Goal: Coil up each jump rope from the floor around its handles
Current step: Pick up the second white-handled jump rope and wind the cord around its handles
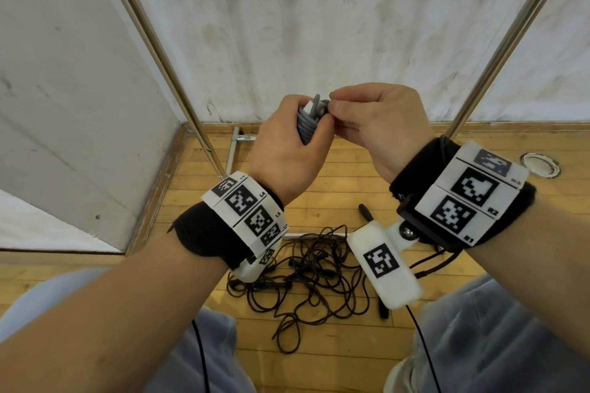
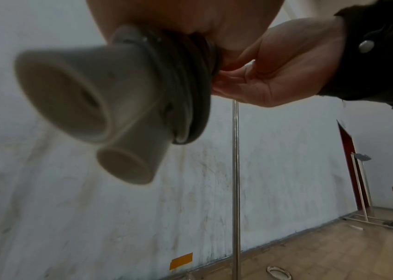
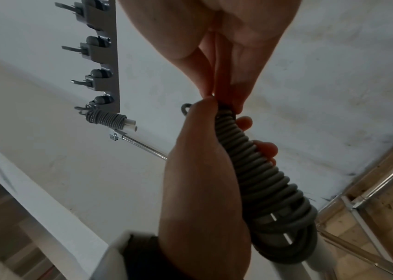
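A person's left hand (image 1: 284, 150) is wrapped around a bundle of grey plastic jump rope coiled tightly about its two white cylindrical handles (image 1: 307, 120), held upright above a light wooden plank floor (image 1: 338, 348); the thumb lies along one side of the coil and the fingertips curl round the other. The right hand (image 1: 376, 124), at 3 o'clock of the bundle, pinches the rope's end at the top of the coil between thumb and fingers; the two hands touch there. In the left wrist view the two white handle ends (image 2: 90, 113) jut out below the coil, blurred and close to the lens. In the right wrist view the grey turns (image 3: 260, 170) sit stacked side by side down the handles. At 6 o'clock of the hands, down on the floor between the person's knees, lies a loose tangle of thin dark brown jump rope (image 1: 306, 277) with a black handle (image 1: 365, 212) at its upper right edge. A second grey coiled rope with white handles (image 3: 109, 119) hangs from the lowest hook of a grey wall-mounted hook rack (image 3: 102, 56), at 10 o'clock in the right wrist view. Two slanted chrome metal poles (image 1: 150, 41) frame a stained white wall (image 1: 319, 25) at 12 o'clock.
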